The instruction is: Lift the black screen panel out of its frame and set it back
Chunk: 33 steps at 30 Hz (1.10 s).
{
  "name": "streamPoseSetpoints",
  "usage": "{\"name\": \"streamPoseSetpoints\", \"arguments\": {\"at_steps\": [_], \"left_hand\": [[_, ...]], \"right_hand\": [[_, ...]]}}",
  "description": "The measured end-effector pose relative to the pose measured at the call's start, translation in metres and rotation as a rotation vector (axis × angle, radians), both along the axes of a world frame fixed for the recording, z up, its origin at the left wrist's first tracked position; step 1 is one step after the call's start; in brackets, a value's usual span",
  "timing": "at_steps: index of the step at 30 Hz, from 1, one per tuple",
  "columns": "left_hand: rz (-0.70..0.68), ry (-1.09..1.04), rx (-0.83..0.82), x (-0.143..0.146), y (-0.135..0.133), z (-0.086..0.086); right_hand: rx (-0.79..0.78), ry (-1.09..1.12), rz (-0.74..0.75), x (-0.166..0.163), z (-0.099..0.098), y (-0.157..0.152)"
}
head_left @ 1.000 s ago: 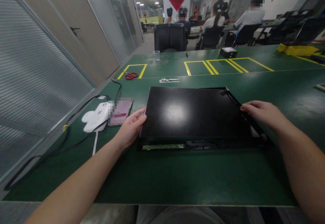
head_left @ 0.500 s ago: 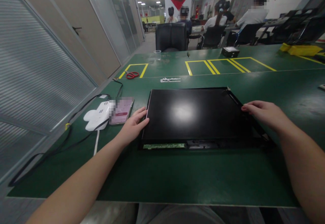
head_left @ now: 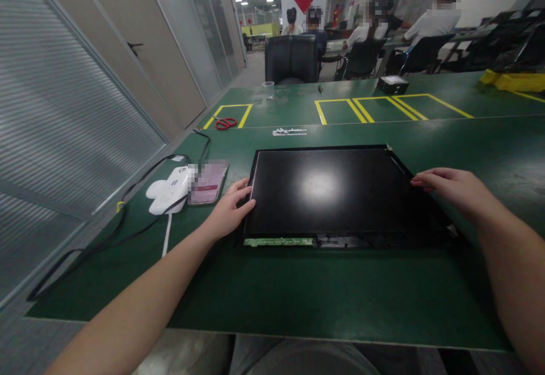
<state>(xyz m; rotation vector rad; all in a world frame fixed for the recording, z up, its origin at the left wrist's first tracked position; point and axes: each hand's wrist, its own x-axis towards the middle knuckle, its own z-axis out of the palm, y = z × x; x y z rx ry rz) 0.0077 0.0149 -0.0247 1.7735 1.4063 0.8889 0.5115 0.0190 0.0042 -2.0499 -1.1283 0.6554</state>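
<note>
A black LCD screen panel [head_left: 293,193] lies in a thin black frame [head_left: 361,243] on the green table. A narrow green circuit board [head_left: 279,242] shows along the near left edge of the frame. My left hand [head_left: 232,207] rests against the panel's left edge, fingers stretched and apart, thumb at the panel's side. On the opposite side, my right hand [head_left: 449,188] is closed in a pinch at the frame's right edge. Its fingertips hide the spot they grip.
Left of the panel lie a phone [head_left: 209,182], a white flower-shaped device [head_left: 170,190] and black cables [head_left: 140,227]. Beyond it are red-handled scissors [head_left: 225,123], small white strips [head_left: 289,131], a plastic cup [head_left: 268,89] and a black box [head_left: 392,84]. Several people sit in the background.
The panel now sits lower within the frame, and the frame's far rim shows more fully along the top. Both hands keep their places at the edges. The camera view has shifted slightly.
</note>
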Motion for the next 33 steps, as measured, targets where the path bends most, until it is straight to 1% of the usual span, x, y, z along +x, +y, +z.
{"name": "streamPoseSetpoints", "arguments": {"at_steps": [4,8,12,16,19,21,27,30,33], "left_hand": [[-0.005,0.007,0.009,0.001,-0.001,0.001],[-0.010,0.042,0.023,0.003,-0.002,0.003],[0.002,0.041,0.026,0.005,-0.003,0.004],[0.008,0.043,0.030,0.005,-0.003,0.003],[0.003,0.055,0.048,0.004,-0.002,0.001],[-0.009,0.108,0.069,0.003,-0.001,0.000],[-0.073,0.404,0.122,0.000,0.001,-0.005],[-0.085,0.443,0.132,0.001,0.000,-0.006],[-0.085,0.451,0.130,0.002,-0.003,-0.003]], "right_hand": [[0.004,0.002,0.019,0.003,-0.002,0.000],[0.013,0.029,0.005,0.000,0.000,-0.001],[0.041,0.015,0.028,-0.001,0.003,-0.001],[0.013,-0.009,0.040,0.000,0.002,-0.001],[0.021,-0.014,0.039,0.001,0.001,-0.001],[0.018,-0.008,0.037,0.002,0.000,0.000],[0.034,-0.012,0.075,0.010,-0.006,0.003],[0.030,-0.055,0.093,0.015,-0.010,0.004],[0.001,-0.175,0.099,0.019,-0.011,0.005]]}}
